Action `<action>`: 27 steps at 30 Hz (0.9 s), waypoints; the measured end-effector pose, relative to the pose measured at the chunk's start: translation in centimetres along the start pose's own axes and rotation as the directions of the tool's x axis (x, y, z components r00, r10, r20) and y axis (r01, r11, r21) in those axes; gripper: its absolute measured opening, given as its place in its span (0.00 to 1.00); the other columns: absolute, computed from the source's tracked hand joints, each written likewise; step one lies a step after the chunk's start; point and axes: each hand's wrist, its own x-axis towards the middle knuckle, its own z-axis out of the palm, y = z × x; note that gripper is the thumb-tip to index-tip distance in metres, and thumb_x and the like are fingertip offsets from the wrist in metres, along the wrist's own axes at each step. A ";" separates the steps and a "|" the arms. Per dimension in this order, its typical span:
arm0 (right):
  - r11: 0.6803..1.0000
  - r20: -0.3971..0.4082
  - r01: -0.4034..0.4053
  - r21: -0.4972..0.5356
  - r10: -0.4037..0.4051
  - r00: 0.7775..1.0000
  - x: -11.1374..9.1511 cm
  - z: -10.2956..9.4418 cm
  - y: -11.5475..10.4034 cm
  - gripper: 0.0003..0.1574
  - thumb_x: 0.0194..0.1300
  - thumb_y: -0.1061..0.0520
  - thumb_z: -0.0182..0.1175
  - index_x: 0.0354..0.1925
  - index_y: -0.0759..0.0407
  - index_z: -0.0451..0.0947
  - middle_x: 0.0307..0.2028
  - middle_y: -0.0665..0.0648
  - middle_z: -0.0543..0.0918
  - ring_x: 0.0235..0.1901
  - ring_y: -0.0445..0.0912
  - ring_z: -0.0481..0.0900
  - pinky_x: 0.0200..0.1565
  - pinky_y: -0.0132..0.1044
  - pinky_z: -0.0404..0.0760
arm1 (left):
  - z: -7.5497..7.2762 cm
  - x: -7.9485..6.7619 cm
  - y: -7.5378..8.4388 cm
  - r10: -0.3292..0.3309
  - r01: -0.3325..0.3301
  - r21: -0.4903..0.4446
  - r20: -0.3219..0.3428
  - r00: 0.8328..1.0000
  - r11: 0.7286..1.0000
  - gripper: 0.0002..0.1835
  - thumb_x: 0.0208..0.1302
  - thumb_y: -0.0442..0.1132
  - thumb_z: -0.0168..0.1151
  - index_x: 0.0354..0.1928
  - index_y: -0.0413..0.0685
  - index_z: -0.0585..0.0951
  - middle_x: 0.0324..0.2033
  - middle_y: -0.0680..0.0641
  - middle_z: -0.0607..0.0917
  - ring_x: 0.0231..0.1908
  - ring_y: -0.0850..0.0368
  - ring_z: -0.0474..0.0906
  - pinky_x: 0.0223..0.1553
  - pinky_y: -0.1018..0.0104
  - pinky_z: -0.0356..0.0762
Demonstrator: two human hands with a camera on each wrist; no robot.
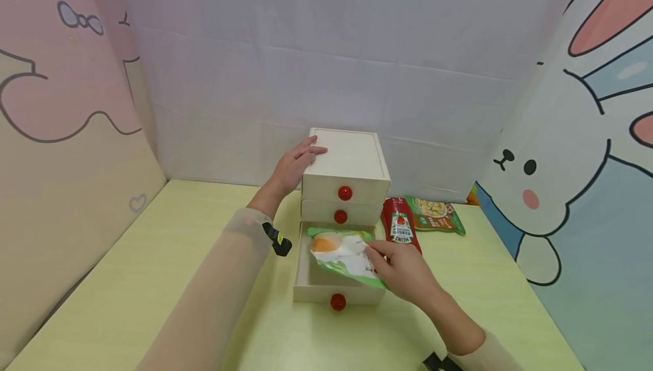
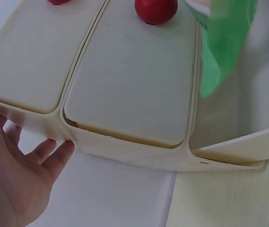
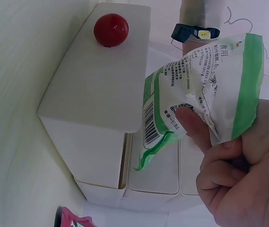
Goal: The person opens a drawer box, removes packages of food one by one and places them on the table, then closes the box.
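Observation:
A white three-drawer cabinet [image 1: 348,153] with round red knobs stands on the table, its bottom drawer [image 1: 311,294] pulled out. My left hand [image 1: 294,165] rests on the cabinet's upper left edge; in the left wrist view its fingers [image 2: 58,158] lie against the side wall. Above the bottom drawer, my right hand [image 1: 405,272] pinches a green and white food packet [image 1: 343,253] by its edge. The right wrist view shows the packet's printed back [image 3: 195,90] with a barcode, and the right hand [image 3: 247,175] with its thumb and fingers at the packet's edge.
Right of the cabinet lies a red Heinz ketchup pouch [image 1: 400,221], partly behind my right hand. Beside it is a green and brown food packet [image 1: 437,216]. A white cloth wall [image 1: 326,65] stands behind the cabinet, and printed cartoon walls [image 1: 561,190] flank the table.

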 end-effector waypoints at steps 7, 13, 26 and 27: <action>0.999 -0.044 0.032 0.014 -0.031 0.999 -1.3 -1.9 0.6 0.15 0.80 0.53 0.66 0.57 0.54 0.93 0.52 0.53 0.95 0.43 0.41 0.88 0.47 0.39 0.89 | -0.1 -0.1 -0.1 0.007 -0.007 -0.001 0.000 1.000 1.000 0.25 0.84 0.49 0.46 0.70 0.55 0.86 0.86 0.61 0.62 0.89 0.52 0.48 0.87 0.36 0.47; 0.999 -0.087 0.019 -0.027 -0.021 0.996 -2.5 -4.0 1.2 0.16 0.80 0.53 0.66 0.58 0.55 0.92 0.51 0.54 0.95 0.43 0.41 0.87 0.46 0.39 0.88 | 0.0 0.0 -0.2 0.007 -0.007 0.011 0.000 1.000 1.000 0.26 0.83 0.49 0.45 0.70 0.55 0.85 0.86 0.61 0.62 0.89 0.52 0.48 0.87 0.36 0.48; 0.985 -0.123 -0.139 -0.106 0.126 0.984 -4.3 -7.3 5.0 0.22 0.82 0.49 0.63 0.63 0.59 0.89 0.48 0.57 0.95 0.37 0.44 0.78 0.36 0.32 0.73 | 0.0 0.1 -0.1 0.005 -0.005 0.008 0.000 1.000 1.000 0.26 0.83 0.49 0.45 0.70 0.56 0.85 0.86 0.61 0.62 0.89 0.52 0.48 0.87 0.36 0.47; 0.981 -0.129 -0.151 -0.119 0.136 0.982 -4.3 -7.5 5.5 0.22 0.82 0.49 0.63 0.63 0.60 0.89 0.49 0.58 0.94 0.38 0.45 0.79 0.36 0.32 0.74 | 0.0 0.1 -0.1 0.005 -0.005 0.010 0.000 1.000 1.000 0.26 0.83 0.50 0.45 0.71 0.56 0.85 0.86 0.61 0.62 0.89 0.52 0.48 0.87 0.36 0.47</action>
